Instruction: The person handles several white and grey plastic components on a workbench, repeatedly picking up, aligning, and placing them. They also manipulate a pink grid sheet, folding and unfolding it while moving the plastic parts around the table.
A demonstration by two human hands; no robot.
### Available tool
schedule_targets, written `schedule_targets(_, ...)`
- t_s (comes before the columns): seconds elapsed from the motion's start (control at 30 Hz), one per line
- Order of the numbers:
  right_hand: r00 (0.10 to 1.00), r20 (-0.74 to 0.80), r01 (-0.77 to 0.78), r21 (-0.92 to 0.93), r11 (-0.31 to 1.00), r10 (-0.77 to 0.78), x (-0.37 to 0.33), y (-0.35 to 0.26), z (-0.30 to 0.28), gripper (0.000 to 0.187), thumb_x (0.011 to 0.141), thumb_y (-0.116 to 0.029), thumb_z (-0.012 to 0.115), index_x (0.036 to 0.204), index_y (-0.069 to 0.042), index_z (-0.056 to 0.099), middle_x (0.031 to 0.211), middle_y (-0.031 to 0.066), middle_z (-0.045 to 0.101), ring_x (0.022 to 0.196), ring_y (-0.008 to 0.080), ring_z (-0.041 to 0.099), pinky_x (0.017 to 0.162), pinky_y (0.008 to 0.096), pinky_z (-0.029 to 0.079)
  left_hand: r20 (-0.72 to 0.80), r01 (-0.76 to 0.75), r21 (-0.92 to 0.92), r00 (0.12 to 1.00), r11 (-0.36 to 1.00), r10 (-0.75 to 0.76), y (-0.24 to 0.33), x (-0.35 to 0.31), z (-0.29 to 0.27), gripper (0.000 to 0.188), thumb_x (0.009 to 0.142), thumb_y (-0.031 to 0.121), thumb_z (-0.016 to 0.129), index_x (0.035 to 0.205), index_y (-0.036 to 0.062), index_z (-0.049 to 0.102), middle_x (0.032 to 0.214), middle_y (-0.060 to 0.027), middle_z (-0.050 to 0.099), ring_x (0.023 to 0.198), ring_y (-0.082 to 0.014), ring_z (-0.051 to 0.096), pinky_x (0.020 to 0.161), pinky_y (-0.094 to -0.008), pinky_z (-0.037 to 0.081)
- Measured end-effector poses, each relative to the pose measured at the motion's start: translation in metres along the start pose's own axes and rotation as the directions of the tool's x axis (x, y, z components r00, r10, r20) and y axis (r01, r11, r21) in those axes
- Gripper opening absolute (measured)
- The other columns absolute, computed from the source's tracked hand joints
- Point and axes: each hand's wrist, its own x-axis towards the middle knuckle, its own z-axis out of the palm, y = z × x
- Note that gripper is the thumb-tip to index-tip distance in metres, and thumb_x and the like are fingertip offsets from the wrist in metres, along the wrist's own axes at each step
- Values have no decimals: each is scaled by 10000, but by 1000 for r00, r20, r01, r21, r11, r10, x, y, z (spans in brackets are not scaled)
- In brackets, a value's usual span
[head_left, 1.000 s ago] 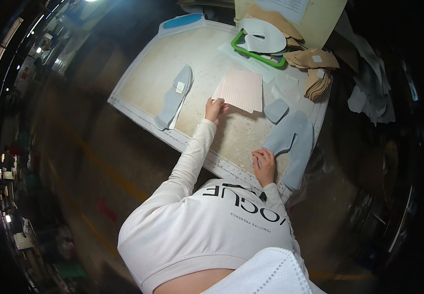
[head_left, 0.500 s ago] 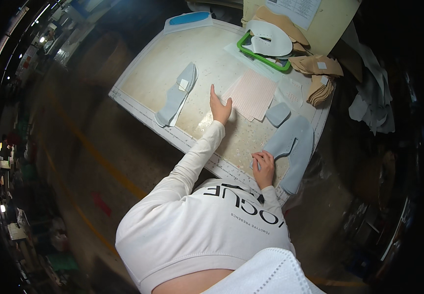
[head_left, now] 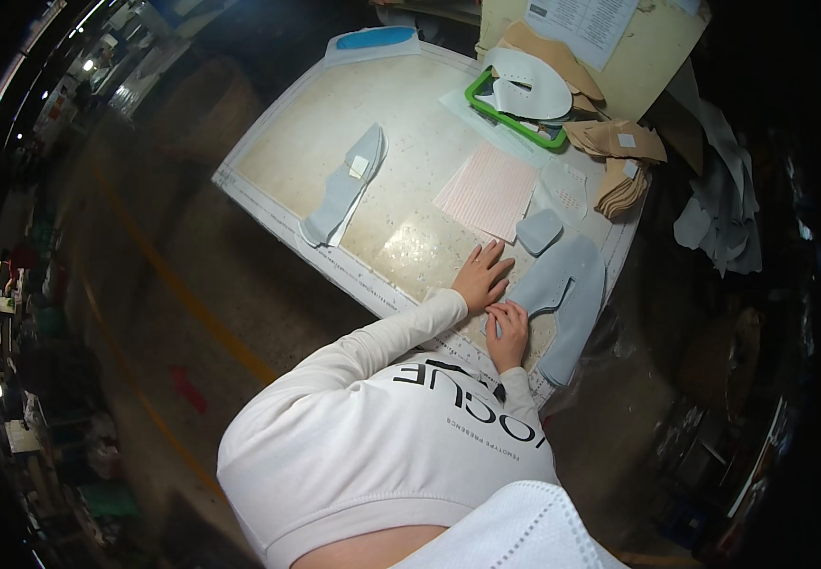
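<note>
A large grey-blue curved shoe upper piece lies near the table's right edge. At its near-left end my right hand rests with fingers bent, pinching that end of the piece. Just above it, my left hand lies low over the tabletop, fingers stretched and slightly spread, beside the piece's left edge. Whether the left fingertips touch the piece I cannot tell. A small rounded grey-blue piece sits beyond the left fingers. Next to that are pink striped sheets, stacked loosely.
A grey-blue pile of pieces with a white label lies at left on the table. At the far right stand a green-rimmed basket with white and tan pieces, and tan stacks. A blue oval on white lies at the far edge.
My left hand has come back from beside the striped sheets, moving right and nearer, to my right hand. The right hand stays at the end of the shoe upper piece.
</note>
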Motion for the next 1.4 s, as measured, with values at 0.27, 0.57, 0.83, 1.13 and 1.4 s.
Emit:
schedule_targets(0.27,998,-47,42,-26,999,-43,2,1,3,131,753,-19,637,871,-57,681,932,67,634,1005,306,558,875,392,461,2,-3,-16,1000,1000,3,-1,0,-2,465,838,259,589,1275,125,502,1439,-214,338,1340,-417,294,1102,-521,219)
schedule_targets(0.57,998,-59,23,-5,1000,-23,1,2,3,132,741,-26,650,868,-56,672,924,59,631,1009,287,557,877,384,463,-10,182,248,983,951,-185,4,2,8,659,844,446,549,1395,118,393,1512,-264,129,1396,-470,59,1080,-636,37)
schedule_targets(0.83,996,-90,24,31,999,-21,1,1,2,118,745,-22,643,853,-58,673,921,63,635,1011,291,557,878,378,457,-6,151,197,988,969,-152,0,0,7,621,843,415,576,1367,122,418,1502,-223,207,1384,-434,165,1077,-638,56)
schedule_targets(1.13,996,-83,29,7,1000,-29,0,4,3,123,730,-25,644,846,-61,668,911,51,635,1008,282,558,880,381,460,-4,139,188,990,972,-141,0,0,6,613,841,407,581,1359,120,425,1498,-210,233,1382,-421,186,1073,-644,52)
schedule_targets(1.4,996,-80,37,-9,999,-38,1,4,5,140,725,-23,646,855,-65,672,906,51,633,1003,281,559,875,381,464,-2,143,181,989,973,-145,-1,-1,6,622,837,408,584,1360,112,424,1493,-217,235,1382,-416,190,1077,-642,44)
